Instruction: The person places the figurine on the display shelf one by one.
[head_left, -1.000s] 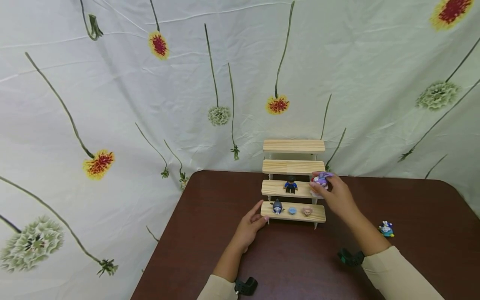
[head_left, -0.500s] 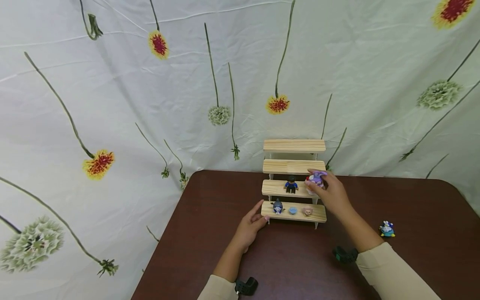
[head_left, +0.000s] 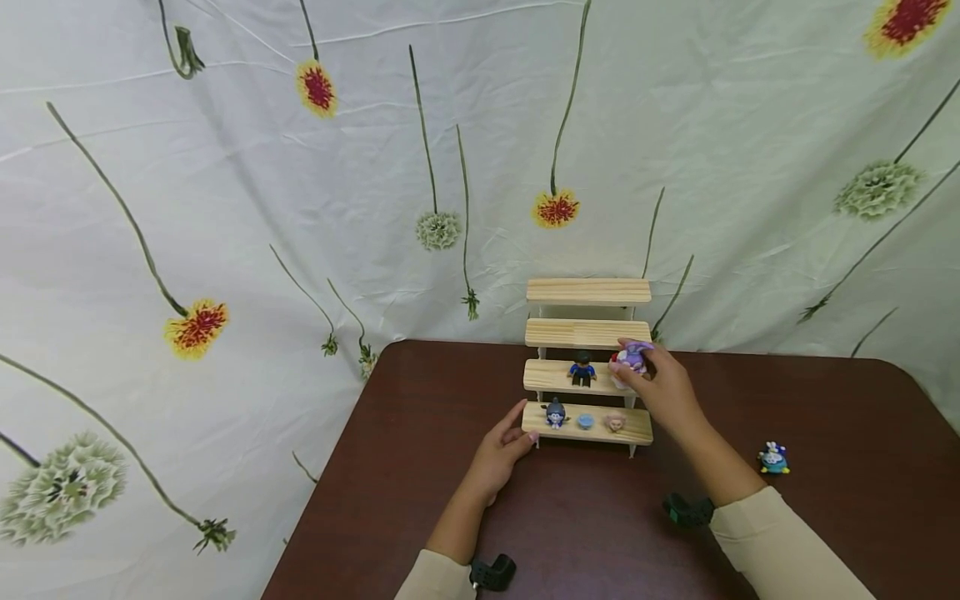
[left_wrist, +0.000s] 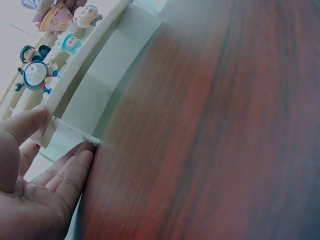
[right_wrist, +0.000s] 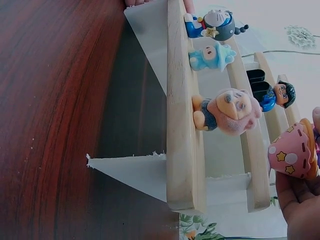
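Both arms are covered by long cream sleeves, the left sleeve and the right sleeve, each ending at the wrist in a plain cuff. A small black device is worn at the left wrist, just beyond the cuff, and a dark, green-tinged black one is worn at the right wrist. The left hand and right hand are left bare; no rings or gloves are seen.

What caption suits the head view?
Right hand holds purple toy figure at the tiered wooden shelf; left hand steadies it.
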